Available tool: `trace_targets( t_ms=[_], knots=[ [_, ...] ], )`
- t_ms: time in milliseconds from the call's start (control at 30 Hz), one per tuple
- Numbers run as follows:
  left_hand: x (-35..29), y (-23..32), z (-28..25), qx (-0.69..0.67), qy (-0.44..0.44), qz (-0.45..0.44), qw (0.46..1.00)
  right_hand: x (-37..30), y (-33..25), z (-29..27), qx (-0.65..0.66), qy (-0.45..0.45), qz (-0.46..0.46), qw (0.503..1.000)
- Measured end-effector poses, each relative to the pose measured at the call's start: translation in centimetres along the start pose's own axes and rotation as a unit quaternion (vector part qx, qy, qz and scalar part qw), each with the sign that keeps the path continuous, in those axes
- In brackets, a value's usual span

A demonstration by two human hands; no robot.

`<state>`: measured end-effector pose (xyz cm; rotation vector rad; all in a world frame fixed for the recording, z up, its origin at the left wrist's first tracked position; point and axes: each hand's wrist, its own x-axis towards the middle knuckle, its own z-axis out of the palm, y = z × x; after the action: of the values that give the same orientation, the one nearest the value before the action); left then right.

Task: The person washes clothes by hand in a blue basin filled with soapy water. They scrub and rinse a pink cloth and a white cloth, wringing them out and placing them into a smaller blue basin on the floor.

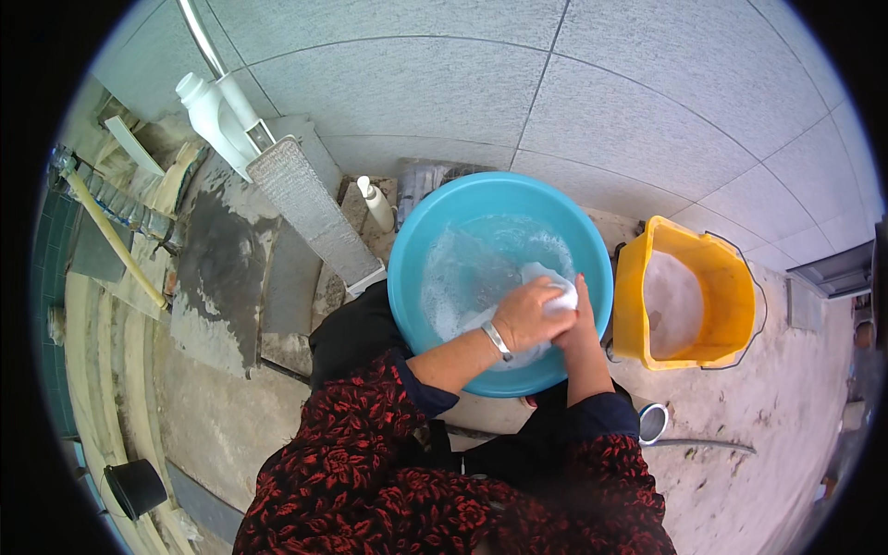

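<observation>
A round blue basin (404, 277) stands in front of me, holding sudsy water (472, 268). Over its right part, both my hands are pressed together around a bunched white cloth (562, 294) that looks wet. My left hand (529, 316), with a silver bracelet at the wrist, has its fingers closed over the cloth from the left. Against the cloth's right side lies my right hand (581, 319), its fingers partly hidden behind the left hand. Some of the cloth's lower part trails toward the suds; where it ends I cannot tell.
Right of the basin is a yellow bucket (632, 296) with whitish contents. A white pump bottle (377, 205) stands behind left, near a flat mop (310, 208) and a white jug (213, 120). A tiled wall (416, 88) rises behind. A small metal cup (653, 423) lies lower right.
</observation>
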<state>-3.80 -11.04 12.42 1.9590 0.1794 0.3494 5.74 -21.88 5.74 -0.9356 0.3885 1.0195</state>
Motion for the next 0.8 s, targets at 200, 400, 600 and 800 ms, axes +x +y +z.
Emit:
trace_targets(
  t_ms=[200, 400, 600, 800],
  knots=[
    [-2.4, 1.3, 1.7, 0.183, 0.06, 0.158, 0.968, -0.7, 1.6, 1.5, 0.054, -0.047, 0.035, 0.997],
    [1.3, -4.0, 0.2, 0.108, 0.213, -0.1, 0.966, -1.4, 3.8, 3.3, -0.086, 0.0, -0.012, 0.996],
    [1.0, -8.0, -8.4, -0.467, 0.29, -0.214, 0.808, -4.6, -1.0, 5.6, -0.074, 0.009, -0.066, 0.995],
    [-1.5, -5.3, -10.3, -0.42, 0.303, -0.162, 0.84, -4.9, -2.2, 3.4, -0.145, 0.011, -0.229, 0.962]
  ],
)
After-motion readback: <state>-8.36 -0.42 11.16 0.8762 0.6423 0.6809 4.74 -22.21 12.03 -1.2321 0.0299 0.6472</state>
